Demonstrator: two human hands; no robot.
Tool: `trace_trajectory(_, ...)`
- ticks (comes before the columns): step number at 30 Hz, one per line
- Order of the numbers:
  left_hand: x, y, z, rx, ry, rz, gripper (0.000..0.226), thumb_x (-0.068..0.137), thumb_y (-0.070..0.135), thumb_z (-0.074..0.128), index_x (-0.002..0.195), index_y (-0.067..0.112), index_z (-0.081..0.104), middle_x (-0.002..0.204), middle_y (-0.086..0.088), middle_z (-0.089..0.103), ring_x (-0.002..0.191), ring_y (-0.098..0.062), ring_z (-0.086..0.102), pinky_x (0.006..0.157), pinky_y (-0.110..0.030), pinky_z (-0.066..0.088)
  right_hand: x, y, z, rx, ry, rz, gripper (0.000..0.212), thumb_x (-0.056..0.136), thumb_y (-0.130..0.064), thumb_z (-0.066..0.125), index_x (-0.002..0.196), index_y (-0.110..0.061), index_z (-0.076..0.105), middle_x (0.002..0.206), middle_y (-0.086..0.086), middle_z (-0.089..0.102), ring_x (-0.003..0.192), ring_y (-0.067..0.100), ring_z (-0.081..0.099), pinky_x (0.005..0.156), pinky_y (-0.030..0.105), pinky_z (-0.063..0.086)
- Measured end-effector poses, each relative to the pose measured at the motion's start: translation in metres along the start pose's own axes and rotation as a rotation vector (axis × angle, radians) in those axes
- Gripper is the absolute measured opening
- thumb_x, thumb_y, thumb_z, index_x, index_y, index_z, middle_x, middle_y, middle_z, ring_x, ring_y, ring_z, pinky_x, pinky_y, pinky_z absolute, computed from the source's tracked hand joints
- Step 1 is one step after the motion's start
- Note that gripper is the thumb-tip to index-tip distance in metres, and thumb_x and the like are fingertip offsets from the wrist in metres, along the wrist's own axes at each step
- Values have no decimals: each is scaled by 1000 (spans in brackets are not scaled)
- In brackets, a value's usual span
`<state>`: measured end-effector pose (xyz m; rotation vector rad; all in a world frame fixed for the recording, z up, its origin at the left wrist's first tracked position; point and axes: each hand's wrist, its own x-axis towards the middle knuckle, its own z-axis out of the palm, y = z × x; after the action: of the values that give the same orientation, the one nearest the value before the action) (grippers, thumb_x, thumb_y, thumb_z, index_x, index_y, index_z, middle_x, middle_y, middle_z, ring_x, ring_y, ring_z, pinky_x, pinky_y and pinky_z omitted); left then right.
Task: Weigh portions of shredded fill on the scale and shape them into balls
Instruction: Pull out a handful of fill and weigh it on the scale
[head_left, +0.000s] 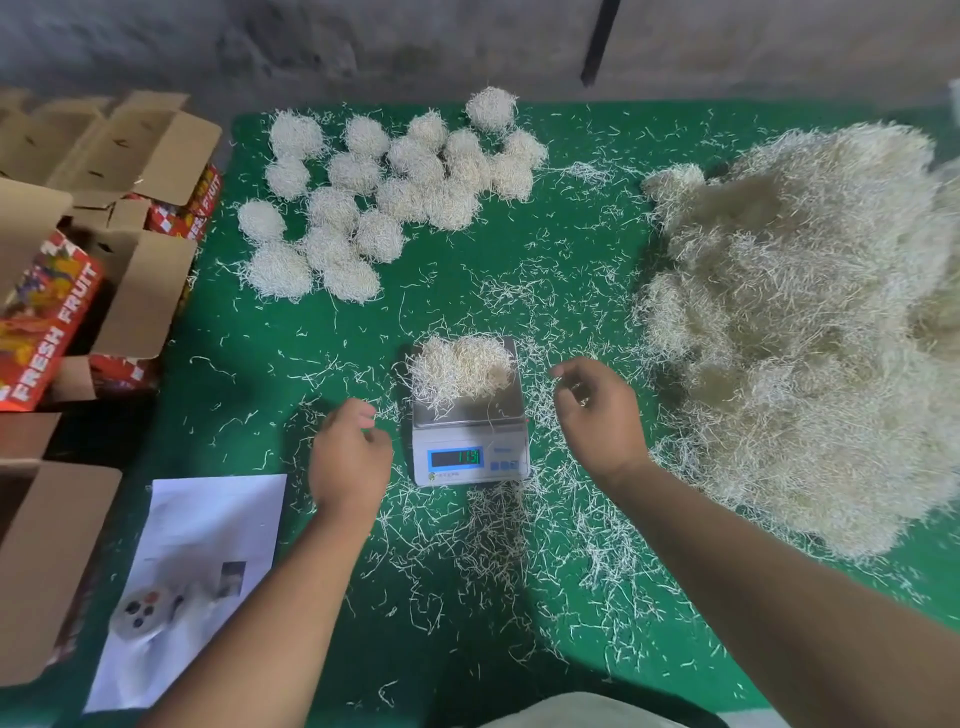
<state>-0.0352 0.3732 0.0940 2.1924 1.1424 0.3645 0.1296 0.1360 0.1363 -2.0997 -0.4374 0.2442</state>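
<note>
Both hands hang low over the green table cover, one on each side of a small digital scale. Left hand sits just left of the scale with its fingers curled in loosely, and it grips nothing I can see. Right hand is just right of the scale, fingers bent and a bit spread, with maybe a few thin strands at the fingertips, but I cannot tell for sure. Between the hands, a fluffy portion of shredded fill rests on the shiny scale pan. The screen glows with numbers too blurry to read. Far past the left hand lies a bunch of finished fill balls, many touching each other. Right of the right hand is a big heap of loose fill. Left of the left hand are a printed sheet and open fruit boxes. Loose strands lie all around
</note>
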Motion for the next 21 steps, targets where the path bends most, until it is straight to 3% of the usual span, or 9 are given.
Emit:
trace_trajectory(3,8,9,12,15,-63,20,42,94,23,71,133,17,58,129,-6,61,100,-25,65,82,-46,59,-3,6,-3,0,-12,26,32,98,-3,59,108,-31,69,104,-15,69,86,-1,64,62,13,56)
trace_trajectory(6,26,21,29,75,-146,51,73,89,44,78,149,21,44,146,-6,45,131,-28,52,99,-50,55,-7,12,-11,-33,-8,42,36,97,-4,59,103,-39,67,105,-21,67,91,-5,63,71,14,59)
trace_trajectory(10,55,38,54,84,-211,140,91,80,42,86,154,22,38,150,-8,40,142,-31,38,112,-51,44,-19,27,-27,-67,13,113,36,98,-6,63,105,-41,68,104,-18,68,83,-2,64,65,18,58)
trace_trajectory(15,85,46,84,144,-381,167,119,70,39,95,163,34,20,165,-8,22,152,-37,21,119,-62,35,-38,45,-48,-58,44,200,37,99,-7,67,100,-44,66,102,-18,69,89,0,67,66,9,56)
trace_trajectory(17,93,46,93,199,-424,158,120,70,38,94,163,37,19,165,-9,26,152,-39,24,118,-64,35,-44,50,-55,-64,57,223,36,99,-5,68,101,-41,68,102,-17,70,90,-6,65,70,4,52)
trace_trajectory(19,98,42,101,212,-419,170,105,74,32,93,160,32,32,158,-10,43,145,-37,40,114,-58,42,-48,52,-61,-81,75,231,37,99,-6,67,102,-42,68,102,-17,70,92,-10,62,69,4,52)
trace_trajectory(21,101,36,104,144,-369,180,83,78,22,91,150,25,49,139,-6,61,125,-30,60,93,-42,55,-50,53,-64,-89,82,236,39,100,-7,66,102,-45,66,101,-18,69,91,-11,63,64,10,56)
